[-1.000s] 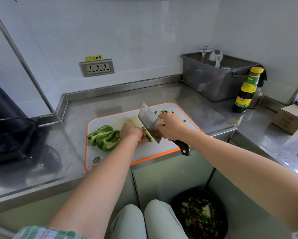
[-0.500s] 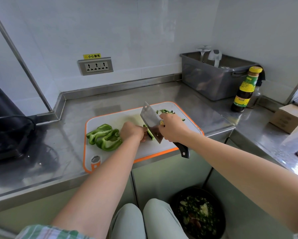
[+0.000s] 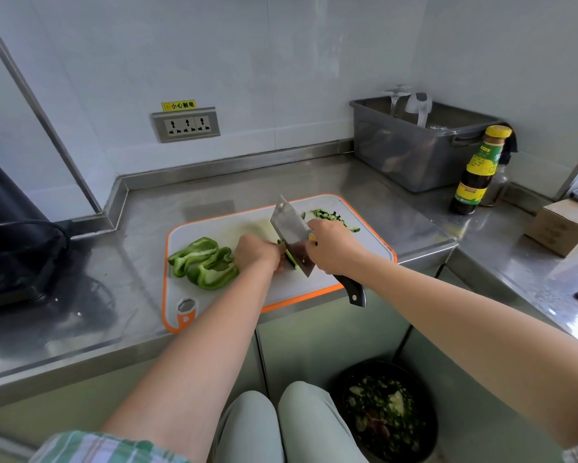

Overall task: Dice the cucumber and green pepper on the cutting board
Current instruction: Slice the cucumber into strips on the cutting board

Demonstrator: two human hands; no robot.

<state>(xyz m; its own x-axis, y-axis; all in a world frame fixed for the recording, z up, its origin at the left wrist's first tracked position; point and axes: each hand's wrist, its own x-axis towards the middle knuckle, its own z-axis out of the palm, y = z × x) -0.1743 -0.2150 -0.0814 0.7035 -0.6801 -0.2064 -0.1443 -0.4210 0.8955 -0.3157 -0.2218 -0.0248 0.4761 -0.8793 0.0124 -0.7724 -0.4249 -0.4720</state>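
Hands barely shifted over the last second: cleaver (image 3: 289, 225) still chopping the cucumber strips (image 3: 291, 262), so the cucumber is part-diced; green pepper (image 3: 204, 262), at 9 o'clock on the cutting board (image 3: 220, 295), not yet diced. My left hand (image 3: 257, 253), fingers curled, pins the strips mid-board; right hand (image 3: 334, 250) grips the cleaver. Dice pile (image 3: 331, 217) at 1 o'clock.

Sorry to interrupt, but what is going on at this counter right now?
A person is dicing cucumber on the cutting board. The right hand grips a cleaver, its blade down against the cucumber strips that the left hand holds in place. A pile of diced cucumber sits at the board's far right, and the green pepper lies in large pieces on the left.
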